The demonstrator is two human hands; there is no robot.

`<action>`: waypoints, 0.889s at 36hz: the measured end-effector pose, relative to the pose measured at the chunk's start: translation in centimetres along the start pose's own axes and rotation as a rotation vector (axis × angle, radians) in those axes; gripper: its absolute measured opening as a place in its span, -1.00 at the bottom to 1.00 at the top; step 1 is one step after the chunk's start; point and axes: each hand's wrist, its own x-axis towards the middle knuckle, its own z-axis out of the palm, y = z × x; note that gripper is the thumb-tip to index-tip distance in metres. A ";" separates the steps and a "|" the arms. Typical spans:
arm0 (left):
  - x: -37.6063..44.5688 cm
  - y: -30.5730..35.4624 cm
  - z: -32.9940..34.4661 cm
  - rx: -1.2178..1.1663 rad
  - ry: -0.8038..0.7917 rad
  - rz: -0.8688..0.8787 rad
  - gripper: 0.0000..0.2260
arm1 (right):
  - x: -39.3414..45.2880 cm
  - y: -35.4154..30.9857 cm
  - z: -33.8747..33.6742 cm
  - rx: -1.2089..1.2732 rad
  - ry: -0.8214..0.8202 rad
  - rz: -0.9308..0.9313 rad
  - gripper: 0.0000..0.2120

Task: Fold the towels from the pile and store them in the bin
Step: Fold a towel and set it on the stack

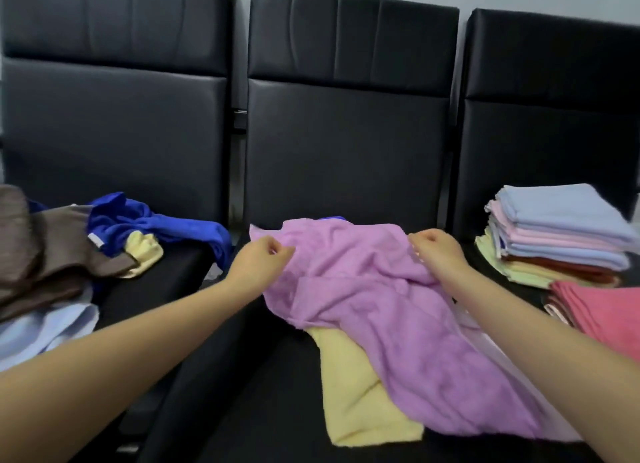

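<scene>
Both hands, left hand (265, 260) and right hand (434, 251), apparently pinch the limp purple towel (381, 306); its far corners are best for gripping.

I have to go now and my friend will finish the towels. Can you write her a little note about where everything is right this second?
Left hand pinches the purple towel at its far left corner; right hand grips its far right edge. The towel lies rumpled on the middle seat, partly over a yellow towel.
Done: a folded stack on the right seat, with folded pink towels in front of it.
Left: the purple and yellow towels, plus the unfolded pile on the left seat. No bin is in view, so nothing shows as stored.
</scene>
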 end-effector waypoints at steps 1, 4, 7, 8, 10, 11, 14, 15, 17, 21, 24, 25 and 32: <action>-1.4 0.6 -0.2 -0.042 -0.039 -0.029 -0.70 | -0.8 0.1 -0.6 0.000 0.000 -0.020 -0.77; -5.4 1.9 -0.6 -0.149 -0.272 -0.210 -0.58 | -3.8 0.5 -2.2 -0.007 -0.012 -0.080 -0.71; -8.7 3.0 -0.3 -0.181 -0.589 -0.361 -0.53 | -6.4 1.8 -3.4 -0.059 -0.127 -0.093 -0.71; -9.5 3.4 0.0 -0.214 -0.629 -0.378 -0.55 | -7.0 2.2 -3.7 -0.069 -0.186 -0.077 -0.71; -10.6 4.2 0.6 -0.340 -0.619 -0.383 -0.63 | -7.9 2.6 -4.0 -0.097 -0.268 -0.043 -0.71; -11.0 4.6 0.8 -0.417 -0.604 -0.374 -0.67 | -8.1 2.5 -4.2 -0.109 -0.277 -0.037 -0.69; -11.9 5.3 1.7 -0.608 -0.511 -0.342 -0.78 | -9.0 1.8 -4.7 -0.139 -0.300 -0.043 -0.71; -12.1 5.6 1.9 -0.654 -0.457 -0.335 -0.82 | -9.3 1.8 -4.9 -0.126 -0.320 -0.032 -0.71; -12.2 6.1 2.1 -0.667 -0.330 -0.329 -0.85 | -10.1 1.4 -5.3 -0.022 -0.361 -0.003 -0.75; -12.6 7.0 2.2 -0.663 -0.404 -0.453 -0.74 | -10.5 1.1 -5.9 0.354 -0.319 -0.010 -0.87; -12.9 7.4 2.5 -0.624 -0.545 -0.519 -0.67 | -10.6 0.2 -6.1 0.500 -0.356 -0.041 -0.89; -12.9 7.6 2.7 -0.608 -0.571 -0.515 -0.66 | -10.7 -0.1 -6.1 0.533 -0.394 -0.041 -0.84; -13.0 8.5 4.0 -0.807 -0.605 -0.547 -0.68 | -10.7 0.1 -6.5 0.634 -0.496 0.008 -0.72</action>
